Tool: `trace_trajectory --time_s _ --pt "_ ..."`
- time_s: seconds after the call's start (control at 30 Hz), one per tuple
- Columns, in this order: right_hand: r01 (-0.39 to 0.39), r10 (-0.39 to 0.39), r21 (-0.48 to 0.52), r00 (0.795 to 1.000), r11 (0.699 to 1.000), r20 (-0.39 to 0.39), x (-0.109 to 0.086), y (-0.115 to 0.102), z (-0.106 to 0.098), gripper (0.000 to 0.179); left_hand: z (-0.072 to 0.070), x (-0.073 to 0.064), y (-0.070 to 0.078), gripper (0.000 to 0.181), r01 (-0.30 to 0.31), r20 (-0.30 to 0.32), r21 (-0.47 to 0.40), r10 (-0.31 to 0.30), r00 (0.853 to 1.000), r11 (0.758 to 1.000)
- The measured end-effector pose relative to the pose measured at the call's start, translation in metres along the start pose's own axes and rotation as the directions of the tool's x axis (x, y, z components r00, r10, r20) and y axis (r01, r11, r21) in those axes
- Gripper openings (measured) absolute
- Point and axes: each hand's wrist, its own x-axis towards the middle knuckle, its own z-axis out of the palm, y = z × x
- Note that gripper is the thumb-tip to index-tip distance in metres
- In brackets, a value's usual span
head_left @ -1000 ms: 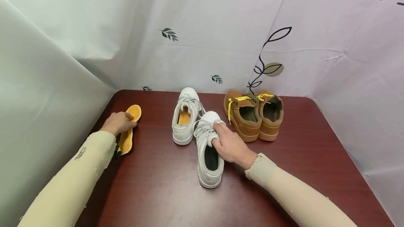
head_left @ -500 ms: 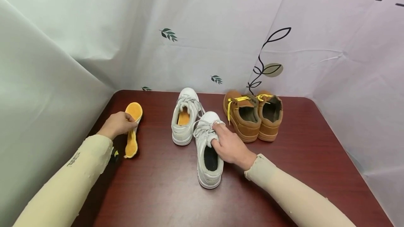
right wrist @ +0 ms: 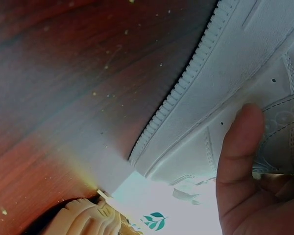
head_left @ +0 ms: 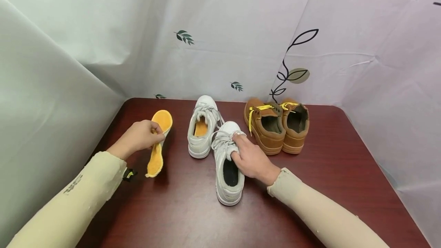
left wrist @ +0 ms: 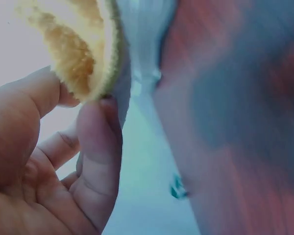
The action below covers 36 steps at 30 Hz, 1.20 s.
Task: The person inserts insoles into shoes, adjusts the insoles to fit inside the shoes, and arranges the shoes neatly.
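Observation:
My left hand pinches a fuzzy yellow insole at its middle, held above the table left of the shoes. The insole bends at the pinch, its lower half hanging down; in the left wrist view the thumb and fingers meet at the fleecy insole. With my right hand I hold the nearer white sneaker by its laced upper, beside the tongue. A dark lining shows inside that sneaker. Behind it, the other white sneaker has an orange-yellow insole inside.
Two brown shoes with yellow laces stand side by side at the back right. The dark red table backs onto a white curtain with leaf prints, which also hangs along both sides.
My left hand has lifted the insole off the table and carried it right, toward the white sneakers. The right hand keeps its hold on the nearer sneaker without moving.

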Motion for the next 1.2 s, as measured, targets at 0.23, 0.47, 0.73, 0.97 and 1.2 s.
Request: trace_trajectory --time_s 0.23,0.47,0.73,0.97,1.2 --pt "0.004 -0.004 -0.007 1.000 1.000 0.002 -0.001 0.000 0.000 0.055 0.000 -0.013 0.044 0.014 -0.042 0.019 -0.114 0.044 0.999 0.993" --pt "0.023 -0.023 -0.094 1.000 0.995 0.007 0.006 -0.006 -0.003 0.038 0.013 -0.039 0.089 0.006 -0.158 0.093 -0.090 0.166 0.982 0.983" --pt "0.010 -0.007 -0.082 0.999 0.997 0.034 0.005 -0.006 -0.006 0.043 0.039 -0.072 0.127 0.014 -0.317 0.167 0.011 0.311 0.936 0.948" --pt "0.018 -0.015 -0.101 0.999 0.995 0.032 0.005 -0.005 -0.007 0.045 0.059 -0.086 0.146 0.018 -0.414 0.222 0.007 0.403 0.888 0.910" --pt "0.050 -0.046 -0.099 0.998 0.994 0.040 0.006 -0.005 -0.010 0.039 0.079 -0.080 0.150 0.022 -0.423 0.260 0.034 0.401 0.878 0.905"
